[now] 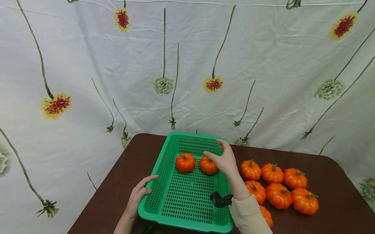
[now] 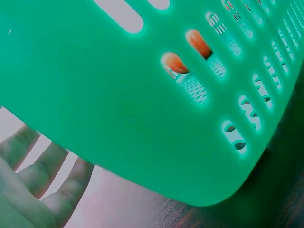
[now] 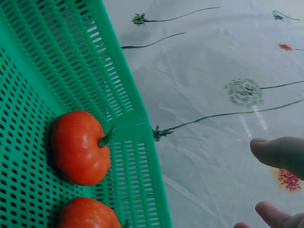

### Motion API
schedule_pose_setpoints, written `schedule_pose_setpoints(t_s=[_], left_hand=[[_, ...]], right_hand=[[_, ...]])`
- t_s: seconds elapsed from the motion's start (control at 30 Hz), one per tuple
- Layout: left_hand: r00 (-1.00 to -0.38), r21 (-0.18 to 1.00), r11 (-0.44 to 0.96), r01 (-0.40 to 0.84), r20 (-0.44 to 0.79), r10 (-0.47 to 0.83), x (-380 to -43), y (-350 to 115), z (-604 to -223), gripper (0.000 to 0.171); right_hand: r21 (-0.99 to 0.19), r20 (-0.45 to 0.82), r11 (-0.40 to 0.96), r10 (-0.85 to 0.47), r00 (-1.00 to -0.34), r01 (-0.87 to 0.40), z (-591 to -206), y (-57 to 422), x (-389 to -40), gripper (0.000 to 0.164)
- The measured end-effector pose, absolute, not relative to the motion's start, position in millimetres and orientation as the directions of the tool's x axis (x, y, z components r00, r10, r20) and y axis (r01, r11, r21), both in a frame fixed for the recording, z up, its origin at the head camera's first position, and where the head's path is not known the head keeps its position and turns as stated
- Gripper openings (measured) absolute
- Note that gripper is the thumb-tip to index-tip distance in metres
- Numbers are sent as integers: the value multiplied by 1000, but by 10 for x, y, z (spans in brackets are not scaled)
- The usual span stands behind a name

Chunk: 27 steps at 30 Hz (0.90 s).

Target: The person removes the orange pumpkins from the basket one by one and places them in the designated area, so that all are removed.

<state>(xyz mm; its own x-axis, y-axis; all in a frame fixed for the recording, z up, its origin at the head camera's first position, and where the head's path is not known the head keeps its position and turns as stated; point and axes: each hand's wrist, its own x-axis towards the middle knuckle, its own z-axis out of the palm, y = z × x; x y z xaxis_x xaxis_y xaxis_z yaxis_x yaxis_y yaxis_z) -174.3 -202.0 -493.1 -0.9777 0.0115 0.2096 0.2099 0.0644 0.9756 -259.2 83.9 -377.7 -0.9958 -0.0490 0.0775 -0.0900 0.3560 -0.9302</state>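
Note:
A green plastic basket with slotted walls stands on the table. Two small orange pumpkins, a left one and a right one, sit side by side in its far half. My right hand is raised over the basket's right side near the right pumpkin, partly covering it in the head view. Its thumb and fingers are spread and hold nothing; the right wrist view shows them apart from both pumpkins. At the basket's left rim, my left hand holds the edge, fingertips over the rim and hidden behind it in the left wrist view.
Several more orange pumpkins lie in rows on the dark brown table, right of the basket, some partly behind my right forearm. A white cloth with printed flowers hangs behind the table. Black bands circle the wrists.

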Motion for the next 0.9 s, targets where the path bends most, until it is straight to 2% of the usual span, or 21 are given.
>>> schedule_pose_setpoints(t_s=[0.23, 0.43, 0.67, 0.9], left_hand=[[-977, 976, 61, 211, 211, 11, -1751, -2020, -4931, 46], [-980, 978, 64, 197, 197, 4, -1750, -2012, -4924, 47], [-983, 981, 61, 182, 183, -10, -1756, -2004, -4922, 47], [-983, 982, 58, 180, 181, -16, -1757, -1993, -4911, 47]], right_hand=[[-941, 97, 326, 11, -995, -88, -3911, 689, -2689, 67], [-928, 79, 370, 64, -995, -50, -4018, 586, -2736, 64], [-914, 118, 401, 109, -987, -65, -4106, 528, -2785, 63], [-880, 71, 475, 162, -984, 15, -4201, 491, -2864, 64]])
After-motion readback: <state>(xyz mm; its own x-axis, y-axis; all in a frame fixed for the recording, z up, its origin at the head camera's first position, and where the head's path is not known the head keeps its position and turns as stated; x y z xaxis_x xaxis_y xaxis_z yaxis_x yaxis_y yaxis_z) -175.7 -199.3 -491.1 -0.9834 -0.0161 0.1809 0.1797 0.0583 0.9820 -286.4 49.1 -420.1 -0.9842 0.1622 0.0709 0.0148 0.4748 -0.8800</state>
